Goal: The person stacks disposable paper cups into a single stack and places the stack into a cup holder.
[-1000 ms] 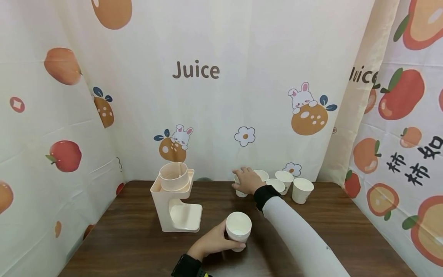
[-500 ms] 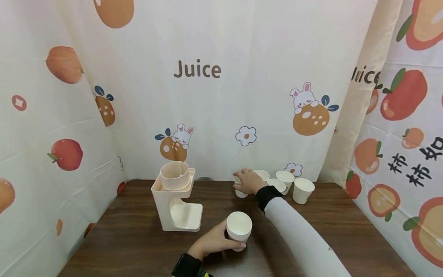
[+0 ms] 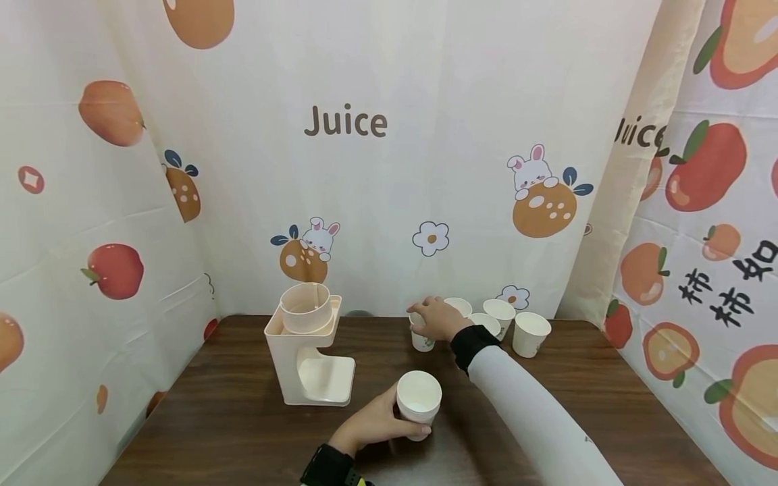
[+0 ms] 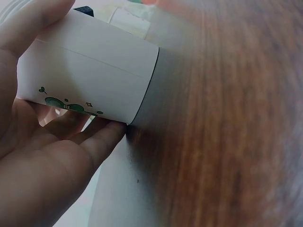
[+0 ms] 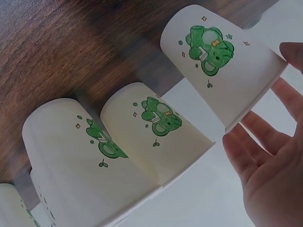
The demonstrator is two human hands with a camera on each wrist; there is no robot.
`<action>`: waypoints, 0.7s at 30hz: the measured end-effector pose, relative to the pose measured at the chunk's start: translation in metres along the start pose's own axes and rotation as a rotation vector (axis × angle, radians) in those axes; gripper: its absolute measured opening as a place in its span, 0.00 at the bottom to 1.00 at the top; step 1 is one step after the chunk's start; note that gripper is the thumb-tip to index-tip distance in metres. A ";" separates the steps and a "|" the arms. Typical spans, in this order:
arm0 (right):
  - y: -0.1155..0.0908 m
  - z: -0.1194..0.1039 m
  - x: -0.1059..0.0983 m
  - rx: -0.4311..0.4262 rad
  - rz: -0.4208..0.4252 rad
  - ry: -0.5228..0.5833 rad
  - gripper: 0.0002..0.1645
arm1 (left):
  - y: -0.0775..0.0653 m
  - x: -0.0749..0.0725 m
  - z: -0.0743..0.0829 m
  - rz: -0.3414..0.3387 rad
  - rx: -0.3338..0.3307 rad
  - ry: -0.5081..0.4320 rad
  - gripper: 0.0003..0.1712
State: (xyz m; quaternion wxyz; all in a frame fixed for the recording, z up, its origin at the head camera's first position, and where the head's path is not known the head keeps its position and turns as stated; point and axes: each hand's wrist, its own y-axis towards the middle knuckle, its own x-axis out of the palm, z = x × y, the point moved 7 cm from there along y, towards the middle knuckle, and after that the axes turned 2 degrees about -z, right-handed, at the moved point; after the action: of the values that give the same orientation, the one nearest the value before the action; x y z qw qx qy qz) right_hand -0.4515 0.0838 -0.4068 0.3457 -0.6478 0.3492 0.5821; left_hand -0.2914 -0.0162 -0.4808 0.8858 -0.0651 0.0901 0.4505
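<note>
My left hand [image 3: 379, 422] grips a small stack of white paper cups [image 3: 419, 398], nested rim over rim, near the front of the table. In the left wrist view the lowest cup [image 4: 94, 66] stands with its base at the wood, fingers and thumb curled round its side. At the back, my right hand [image 3: 436, 318] reaches over a single paper cup [image 3: 422, 342] and holds it by the rim between thumb and fingers. The right wrist view shows this cup [image 5: 222, 66] with a green cartoon print, beside a similar printed cup [image 5: 151, 132].
Several more paper cups stand in a cluster right of my right hand, the outermost cup [image 3: 531, 334] at the far right. A cream juicer-like stand [image 3: 304, 358] with a round top stands on the left of the brown wooden table [image 3: 231, 439]. A fruit-print curtain [image 3: 377, 189] hangs behind.
My right hand has settled lower on the back cup's rim, and the cup's green print now shows in the head view. My left hand and its stack stay in place.
</note>
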 end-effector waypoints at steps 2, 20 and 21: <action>0.000 0.001 0.001 0.009 -0.010 0.012 0.27 | 0.000 0.000 0.000 0.001 -0.004 0.001 0.46; -0.009 0.002 0.003 0.039 -0.045 0.128 0.27 | 0.001 0.000 0.000 0.007 0.001 0.000 0.47; -0.010 0.001 0.003 0.037 -0.044 0.133 0.27 | 0.001 0.000 0.000 0.006 0.003 -0.003 0.47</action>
State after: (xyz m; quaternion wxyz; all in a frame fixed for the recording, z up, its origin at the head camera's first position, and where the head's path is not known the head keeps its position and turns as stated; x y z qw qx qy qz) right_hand -0.4427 0.0896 -0.4091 0.3464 -0.6861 0.3681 0.5233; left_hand -0.2921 -0.0155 -0.4812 0.8847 -0.0626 0.0896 0.4531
